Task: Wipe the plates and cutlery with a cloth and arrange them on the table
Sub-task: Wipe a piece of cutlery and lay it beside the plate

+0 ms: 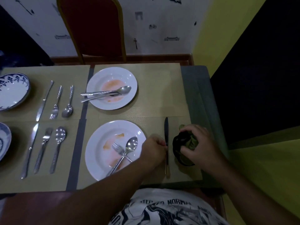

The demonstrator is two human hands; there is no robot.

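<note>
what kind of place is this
Probably a dining room, maybe a restaurant: a table set with placemats, laid-out cutlery sets, and a red padded banquet chair.

Here's the grey table (197, 95), with four tan woven rectangular placemats across it and grey strips showing between them. Our mark is the near white round plate (95, 161), smeared orange. One mat (154, 125) sits under it, another mat (155, 88) beyond it, and a near-left mat (16, 184) and far-left mat (40, 72) lie to its left. Just right of the plate, a steel table knife (166, 129) lies straight on the mat.
</note>
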